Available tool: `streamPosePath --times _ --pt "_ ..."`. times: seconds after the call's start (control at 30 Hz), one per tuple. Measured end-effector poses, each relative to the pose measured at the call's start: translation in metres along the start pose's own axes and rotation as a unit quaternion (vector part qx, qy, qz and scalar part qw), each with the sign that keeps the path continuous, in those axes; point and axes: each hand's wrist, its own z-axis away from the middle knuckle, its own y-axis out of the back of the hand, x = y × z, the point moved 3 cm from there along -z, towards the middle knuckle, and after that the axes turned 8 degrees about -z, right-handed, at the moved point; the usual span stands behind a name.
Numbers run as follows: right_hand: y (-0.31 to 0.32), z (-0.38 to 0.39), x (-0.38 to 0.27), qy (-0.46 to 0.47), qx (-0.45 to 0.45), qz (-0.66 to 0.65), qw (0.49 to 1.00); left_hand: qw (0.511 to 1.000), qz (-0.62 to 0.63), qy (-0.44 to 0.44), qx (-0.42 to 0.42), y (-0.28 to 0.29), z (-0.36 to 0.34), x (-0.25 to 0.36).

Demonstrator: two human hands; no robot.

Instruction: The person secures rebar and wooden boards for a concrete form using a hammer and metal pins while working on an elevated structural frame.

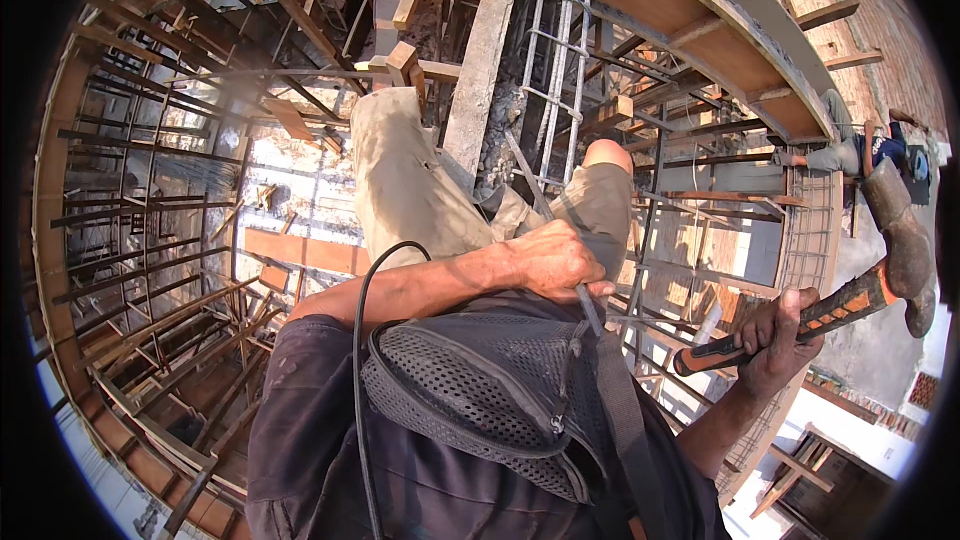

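Note:
My left hand [556,260] is closed around a thin steel rod [545,210] that slants up toward the vertical rebar cage [558,50] in front of me. My right hand [772,335] grips the orange-and-black handle of a hammer [880,260], whose worn metal head is raised at the right edge of the view. The hammer is held apart from the rod, off to the right. My knees in khaki shorts [410,180] are bent below the hands, and a grey mesh pouch [470,390] hangs on my chest.
A concrete post [482,60] stands beside the rebar cage. Curved wooden formwork boards [740,30] and timber props surround me, with a drop to the floor far below. Horizontal rebar rows [140,200] line the left. Another person [860,150] crouches at the far right.

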Motion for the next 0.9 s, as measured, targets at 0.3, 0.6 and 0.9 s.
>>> streamPosePath --times 0.3,0.6,0.9 --pt "-0.001 0.005 -0.011 0.117 -0.06 -0.069 0.989 0.966 0.06 0.194 0.159 0.088 -0.102 -0.072" --pt "-0.009 0.021 0.012 -0.144 -0.082 0.204 0.965 0.987 -0.016 0.137 0.081 0.041 -0.087 -0.059" --pt "-0.029 -0.003 -0.042 0.107 -0.072 -0.069 0.989 0.972 0.01 0.198 0.124 0.074 -0.093 -0.066"
